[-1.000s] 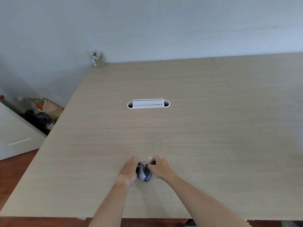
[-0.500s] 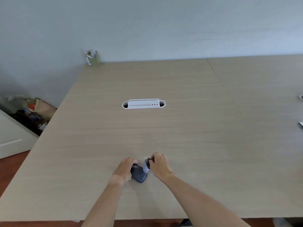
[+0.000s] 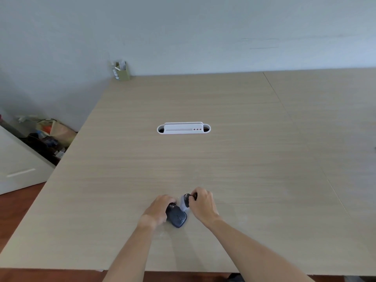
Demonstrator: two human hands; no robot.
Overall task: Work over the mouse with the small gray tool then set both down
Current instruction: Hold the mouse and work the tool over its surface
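Note:
A dark gray mouse [image 3: 177,217] rests on the wooden table [image 3: 223,155] near its front edge. My left hand [image 3: 157,210] grips the mouse from its left side. My right hand [image 3: 203,204] is closed around a small gray tool [image 3: 185,202] with a pale body and a dark top. The tool stands just right of the mouse's far end, touching or nearly touching it. My fingers hide part of the tool.
A white cable grommet [image 3: 183,128] is set into the table's middle. A small olive holder [image 3: 121,71] with papers stands at the far left corner by the wall. Left of the table, on the floor, lie bags and clutter [image 3: 48,133] and a white cabinet [image 3: 18,167].
The tool has moved from on top of the mouse to its right far side. The mouse now shows more fully. My head view shifted slightly.

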